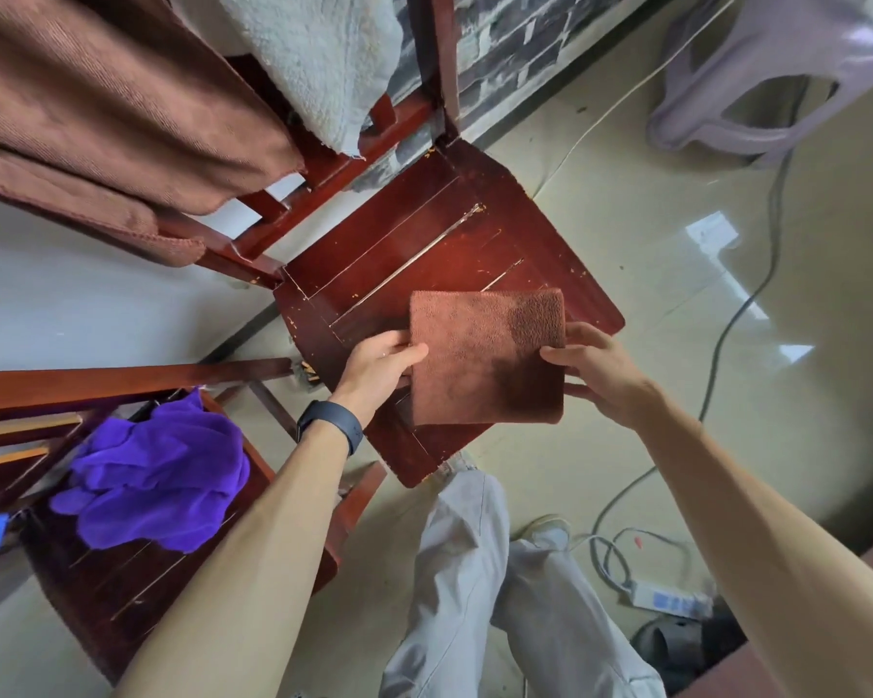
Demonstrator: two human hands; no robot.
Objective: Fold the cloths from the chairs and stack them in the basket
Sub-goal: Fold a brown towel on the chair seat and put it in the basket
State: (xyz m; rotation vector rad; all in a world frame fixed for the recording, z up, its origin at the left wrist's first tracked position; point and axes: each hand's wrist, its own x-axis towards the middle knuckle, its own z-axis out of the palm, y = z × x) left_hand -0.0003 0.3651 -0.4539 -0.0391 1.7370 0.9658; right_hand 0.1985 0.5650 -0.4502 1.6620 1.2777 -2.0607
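Head view is what I have, looking down on a red wooden chair (pixel 424 234) with a folded brown cloth (pixel 485 355) over the front part of its seat. I see the left hand (pixel 374 367) closed on the left edge of this cloth, thumb on top and the other fingers under it. The right hand (pixel 601 370) is at the right edge, thumb on the upper face and fingers below, so it grips the cloth too. The cloth is a neat square, several layers thick, and I cannot tell if it rests on the seat or is lifted a little above it. On the left wrist there is a dark band (pixel 331 425). Over the chair back hang a larger brown cloth (pixel 107 108) and a pale fluffy cloth (pixel 318 57). On a second chair (pixel 122 586) at the lower left lies a crumpled purple cloth (pixel 157 491). I do not see the basket in this view.
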